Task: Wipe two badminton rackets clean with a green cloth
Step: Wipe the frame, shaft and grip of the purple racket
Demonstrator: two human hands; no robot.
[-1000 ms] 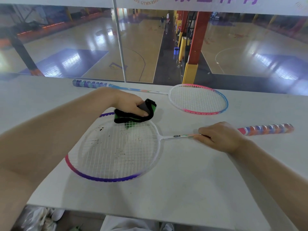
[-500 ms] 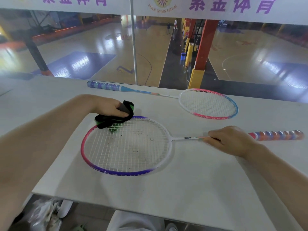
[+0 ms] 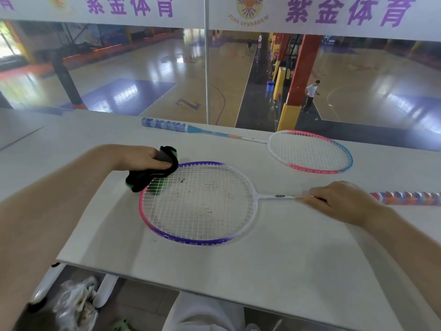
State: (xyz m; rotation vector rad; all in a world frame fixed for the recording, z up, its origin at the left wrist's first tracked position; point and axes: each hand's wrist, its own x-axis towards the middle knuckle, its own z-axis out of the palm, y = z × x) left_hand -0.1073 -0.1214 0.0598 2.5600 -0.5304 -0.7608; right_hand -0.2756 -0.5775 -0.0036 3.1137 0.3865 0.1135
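A racket with a pink and purple rim (image 3: 191, 240) lies flat on the white ledge (image 3: 286, 271), its strings speckled with dark dirt. My left hand (image 3: 140, 160) grips a bunched green and black cloth (image 3: 145, 179) and presses it on the far left rim of that racket head. My right hand (image 3: 343, 201) holds the thin shaft, just before the orange and blue wrapped handle (image 3: 405, 198). A second racket with a pink and blue rim (image 3: 334, 170) lies farther back, its blue handle (image 3: 164, 124) pointing left.
A glass pane stands along the far edge of the ledge, with a vertical frame bar (image 3: 207, 68). Below the near edge are a plastic bag (image 3: 74, 304), white tube legs (image 3: 105, 290) and my white-clad lap (image 3: 202, 314).
My left hand has slid the cloth leftward along the far rim of the near racket head. My right hand has kept its hold on the shaft. The camera view shifted.
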